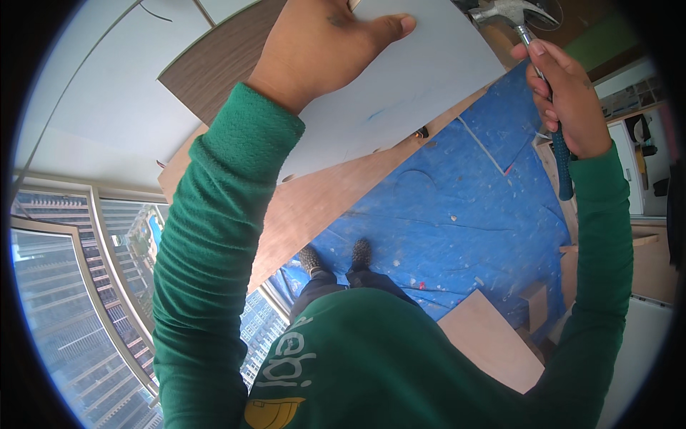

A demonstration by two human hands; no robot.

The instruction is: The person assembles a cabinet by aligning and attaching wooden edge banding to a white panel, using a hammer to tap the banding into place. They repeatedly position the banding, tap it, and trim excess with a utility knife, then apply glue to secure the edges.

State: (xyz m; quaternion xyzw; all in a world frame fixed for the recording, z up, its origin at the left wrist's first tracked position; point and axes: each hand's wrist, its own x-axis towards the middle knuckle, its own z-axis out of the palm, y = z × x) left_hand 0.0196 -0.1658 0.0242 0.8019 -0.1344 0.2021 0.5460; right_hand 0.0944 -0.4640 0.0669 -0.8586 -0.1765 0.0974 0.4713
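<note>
My right hand [572, 100] is wrapped round the handle of a claw hammer [509, 12], raised at the upper right with its metal head up and its dark blue grip hanging below my fist. At the top middle, my left hand [321, 43] is over a white panel [407, 107], its thumb stretched out to the right. Its other fingers pass beyond the upper edge, so their grip is hidden. A small pale piece shows beside that hand at the picture's edge; its kind cannot be made out. Brown wood-grain board [207, 61] lies behind my left wrist.
A long plywood strip [314, 207] runs beneath the panel. Blue sheeting [443, 214] covers the floor around my feet. A loose plywood board [493, 343] lies at the lower right, beside a small block [534, 304]. Windows [64, 300] line the left; shelving [643, 164] stands at the right.
</note>
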